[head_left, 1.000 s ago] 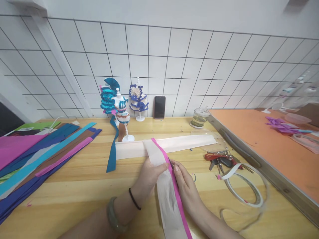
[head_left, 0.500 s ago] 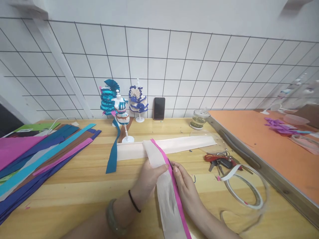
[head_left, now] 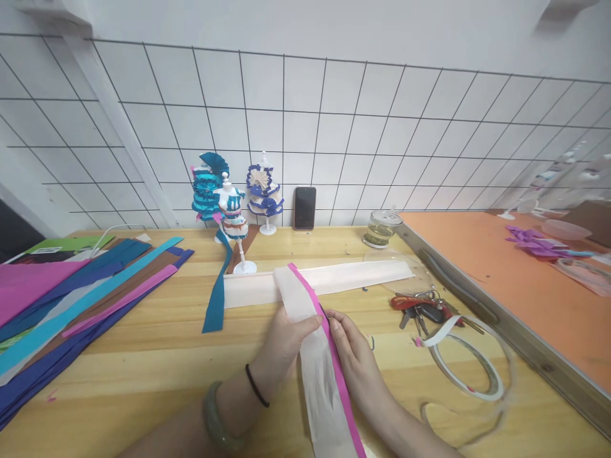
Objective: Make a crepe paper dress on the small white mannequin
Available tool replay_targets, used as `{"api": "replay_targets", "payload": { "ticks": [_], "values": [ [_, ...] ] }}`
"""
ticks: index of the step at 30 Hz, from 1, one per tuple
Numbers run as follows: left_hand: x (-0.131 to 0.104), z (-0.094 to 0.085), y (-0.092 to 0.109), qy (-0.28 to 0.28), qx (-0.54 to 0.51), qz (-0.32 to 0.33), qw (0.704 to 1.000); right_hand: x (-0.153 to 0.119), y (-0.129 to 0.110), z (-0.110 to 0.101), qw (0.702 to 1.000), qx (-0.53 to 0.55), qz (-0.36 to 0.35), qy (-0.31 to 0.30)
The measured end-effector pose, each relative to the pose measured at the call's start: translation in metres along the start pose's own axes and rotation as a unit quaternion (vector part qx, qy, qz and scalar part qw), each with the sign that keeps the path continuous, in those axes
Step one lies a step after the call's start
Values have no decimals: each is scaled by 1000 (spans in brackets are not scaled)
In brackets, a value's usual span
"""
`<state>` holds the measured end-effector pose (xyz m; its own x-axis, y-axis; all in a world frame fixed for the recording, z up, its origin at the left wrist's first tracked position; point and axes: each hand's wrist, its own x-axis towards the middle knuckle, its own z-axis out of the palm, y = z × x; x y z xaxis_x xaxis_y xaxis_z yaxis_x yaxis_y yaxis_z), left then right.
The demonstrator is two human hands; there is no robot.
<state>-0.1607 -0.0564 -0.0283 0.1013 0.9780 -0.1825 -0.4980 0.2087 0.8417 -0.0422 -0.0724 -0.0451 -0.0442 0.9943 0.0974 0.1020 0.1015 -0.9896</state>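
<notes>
A long cream crepe-paper strip (head_left: pixel 319 375) with a bright pink edge (head_left: pixel 340 375) runs from mid-table down to the bottom of the view. My left hand (head_left: pixel 286 340) pinches it, thumb on top near the pink edge and fingers underneath. My right hand (head_left: pixel 351 346) is closed at the pink edge on the other side; a thin dark thing (head_left: pixel 325 312) shows at its fingertips, its kind unclear. Beneath the strip's far end lies another pale paper strip (head_left: pixel 363 276) crosswise. Left of that, a teal strip (head_left: pixel 214 304) hangs by a small white dress form (head_left: pixel 235 210).
Two more decorated dress forms (head_left: pixel 265 191) and a phone (head_left: pixel 305 208) stand at the wall. Coloured paper strips (head_left: pixel 95 292) cover the left side. On the right are a glass cup (head_left: pixel 380 229), keys (head_left: pixel 429 312), a tape roll (head_left: pixel 499 381) and a raised metal edge (head_left: pixel 477 299).
Almost nothing differs. The far end of the pink-edged strip has shifted very slightly; both hands keep their places on it.
</notes>
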Motion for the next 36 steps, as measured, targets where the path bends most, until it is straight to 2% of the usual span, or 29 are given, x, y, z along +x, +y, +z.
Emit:
{"api": "replay_targets", "payload": {
  "ticks": [10,17,24,36],
  "values": [
    [1,2,7,-15,-29,-7,999,-1,-2,-1,1000,-9,-1,6],
    [7,-5,10,8,-63,6,998,-4,-3,1,999,-32,13,1],
    [7,-6,11,6,-42,11,999,-5,-4,0,999,-19,26,-17],
    [2,-2,3,-2,9,4,1000,-3,-5,0,999,24,35,5]
  ]
}}
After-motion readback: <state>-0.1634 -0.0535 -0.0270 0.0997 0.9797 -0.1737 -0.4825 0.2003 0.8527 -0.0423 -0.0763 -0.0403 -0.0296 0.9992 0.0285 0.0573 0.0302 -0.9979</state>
